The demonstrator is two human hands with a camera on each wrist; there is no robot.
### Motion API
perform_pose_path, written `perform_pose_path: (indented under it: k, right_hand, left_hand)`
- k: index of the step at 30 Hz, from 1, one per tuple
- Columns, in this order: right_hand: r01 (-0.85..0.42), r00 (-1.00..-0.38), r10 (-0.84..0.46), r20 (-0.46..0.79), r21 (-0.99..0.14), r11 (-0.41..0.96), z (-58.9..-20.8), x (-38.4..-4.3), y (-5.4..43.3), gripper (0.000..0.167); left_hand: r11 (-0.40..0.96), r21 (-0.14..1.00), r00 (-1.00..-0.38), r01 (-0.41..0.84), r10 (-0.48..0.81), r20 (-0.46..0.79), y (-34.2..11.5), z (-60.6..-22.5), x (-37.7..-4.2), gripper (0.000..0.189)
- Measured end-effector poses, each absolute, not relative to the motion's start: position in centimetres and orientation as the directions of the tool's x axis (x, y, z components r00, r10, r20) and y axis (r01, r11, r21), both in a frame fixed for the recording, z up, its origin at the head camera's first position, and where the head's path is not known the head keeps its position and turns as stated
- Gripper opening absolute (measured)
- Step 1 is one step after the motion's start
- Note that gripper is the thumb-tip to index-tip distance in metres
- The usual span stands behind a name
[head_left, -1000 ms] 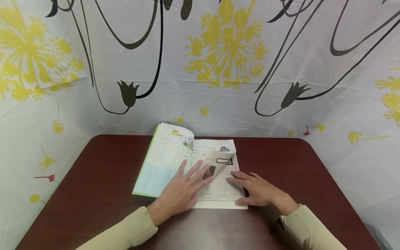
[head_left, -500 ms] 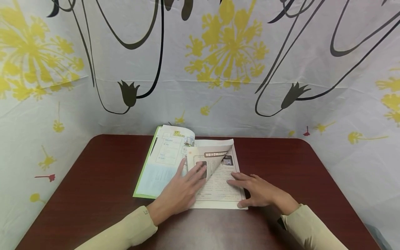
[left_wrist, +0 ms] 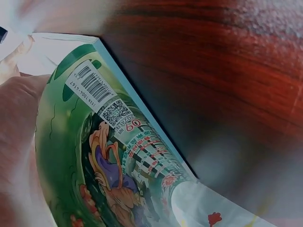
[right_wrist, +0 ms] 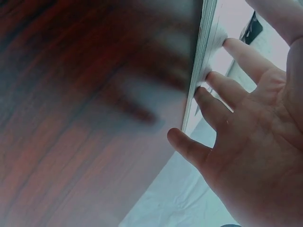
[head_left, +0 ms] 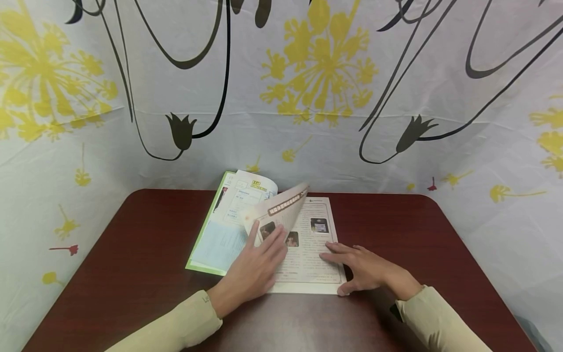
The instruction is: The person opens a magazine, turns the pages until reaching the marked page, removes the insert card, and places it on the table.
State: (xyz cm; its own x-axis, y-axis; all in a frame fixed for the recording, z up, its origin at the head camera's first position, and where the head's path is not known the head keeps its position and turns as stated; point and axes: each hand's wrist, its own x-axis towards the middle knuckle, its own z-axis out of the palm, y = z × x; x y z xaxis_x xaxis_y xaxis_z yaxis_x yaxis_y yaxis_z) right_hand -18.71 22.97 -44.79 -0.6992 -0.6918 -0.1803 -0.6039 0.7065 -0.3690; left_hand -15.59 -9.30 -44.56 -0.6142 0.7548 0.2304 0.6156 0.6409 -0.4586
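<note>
An open magazine [head_left: 308,271] lies on the dark red-brown table, with printed text and small photos on its right page. One leaf [head_left: 286,205] stands curled up over the fold, leaning left. My left hand [head_left: 255,266] lies across the fold with its fingers extended against that leaf. In the left wrist view, the colourful green cover [left_wrist: 57,127] with a barcode bows up beside the hand. My right hand [head_left: 367,266] rests at the magazine's lower right edge, fingers spread. The right wrist view has its fingertips touching the stacked page edges [right_wrist: 195,90].
The table [head_left: 132,254] reaches back to a pale cloth [head_left: 246,88] with yellow and grey plant prints, which hangs behind and at both sides. The magazine's left side [head_left: 215,244] tilts up near the table's back edge.
The leaf has swung from the right side up and over the fold to the left, uncovering more of the right page. My left fingers have shifted slightly left; the right hand has barely moved.
</note>
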Motion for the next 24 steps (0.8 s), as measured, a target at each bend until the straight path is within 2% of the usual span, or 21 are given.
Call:
perform_pose_path:
  k: [4, 11, 17, 24]
  right_hand:
    - [-0.593, -0.697, -0.689, -0.200, -0.380, 0.710, -44.61, -18.80, 22.96, 0.089]
    - [-0.588, -0.699, -0.686, -0.202, -0.385, 0.712, -44.57, -18.82, 22.92, 0.090]
    - [-0.589, -0.700, -0.687, -0.195, -0.387, 0.709, -44.59, -18.78, 22.93, 0.090]
    - [-0.588, -0.704, -0.684, -0.192, -0.383, 0.712, -44.55, -18.76, 22.90, 0.090]
  left_hand:
    - [0.639, -0.460, -0.635, 0.616, 0.749, 0.189, -9.36, -44.59, -15.43, 0.064]
    - [0.660, -0.448, -0.691, 0.603, 0.713, 0.119, -9.36, -44.57, -15.35, 0.053]
    - [0.698, -0.431, -0.749, 0.572, 0.659, 0.073, -9.35, -44.47, -15.29, 0.055]
    - [0.718, -0.417, -0.776, 0.557, 0.628, 0.046, -9.60, -44.30, -15.20, 0.054]
